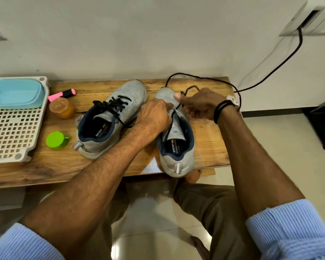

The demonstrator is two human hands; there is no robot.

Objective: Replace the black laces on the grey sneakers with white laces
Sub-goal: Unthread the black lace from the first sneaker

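Two grey sneakers stand on a wooden table point(51, 166). The left sneaker point(128, 98) still carries its tied black lace point(113, 106). The right sneaker point(178, 147) has its heel over the table's front edge. A long black lace point(201, 78) runs out of it, looping behind the toe. My left hand point(154, 117) grips the right sneaker's upper over the eyelets. My right hand point(199, 104) pinches the black lace just above the toe. A bit of white lace point(231, 99) shows behind my right wrist.
A white perforated tray point(9, 132) with a blue tub point(15, 92) lies at the table's left end. Beside it are a pink highlighter point(61, 94), an orange jar point(61, 107) and a green cap point(55, 140). A black cable point(281, 64) hangs from a wall socket at right.
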